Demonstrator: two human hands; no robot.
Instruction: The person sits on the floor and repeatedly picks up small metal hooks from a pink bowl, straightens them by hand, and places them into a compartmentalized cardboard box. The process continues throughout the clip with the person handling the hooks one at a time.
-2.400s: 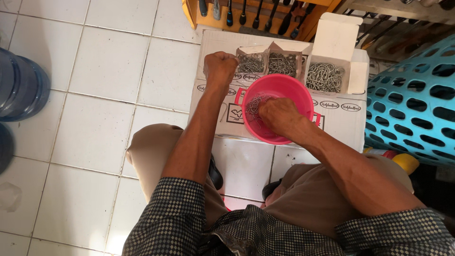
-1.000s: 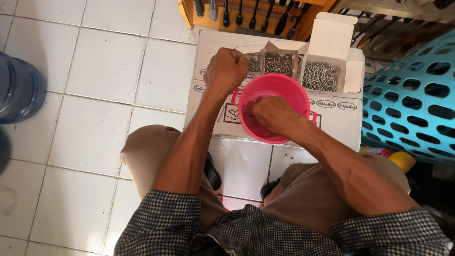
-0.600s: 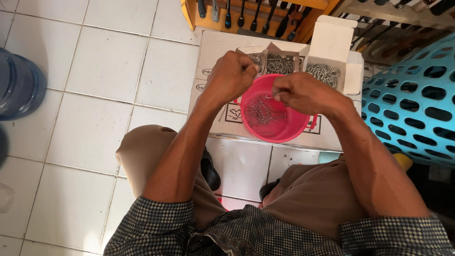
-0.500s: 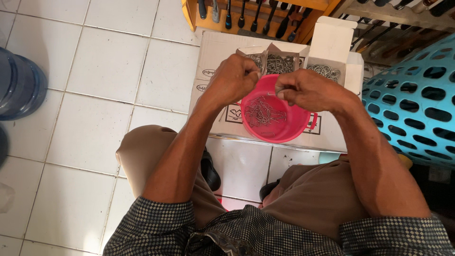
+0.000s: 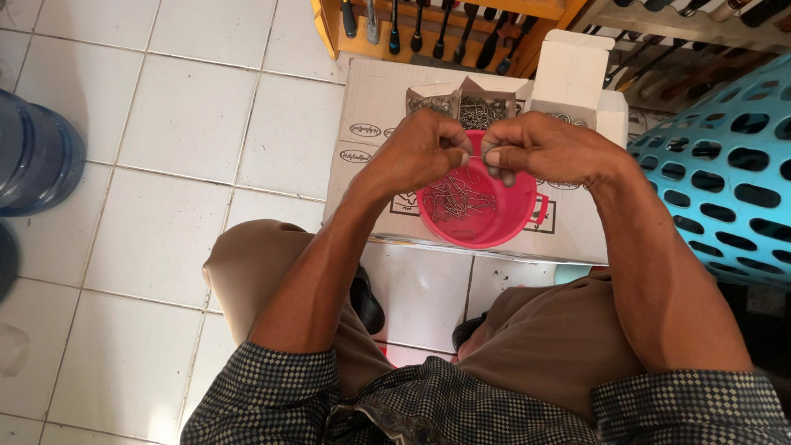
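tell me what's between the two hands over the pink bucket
A thin metal wire piece, pinched by left hand and right hand, above the pink bucket; head view.

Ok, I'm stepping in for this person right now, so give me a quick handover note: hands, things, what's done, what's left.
Left hand and right hand: both pinch the ends of one thin metal wire piece, held over the round pink plastic bowl.
The bowl sits on a flat cardboard box and holds a loose heap of small metal hooks.
Small open cartons of metal pieces stand behind the bowl.
Done: one piece lifted from the bowl.
Left: the heap in the bowl.
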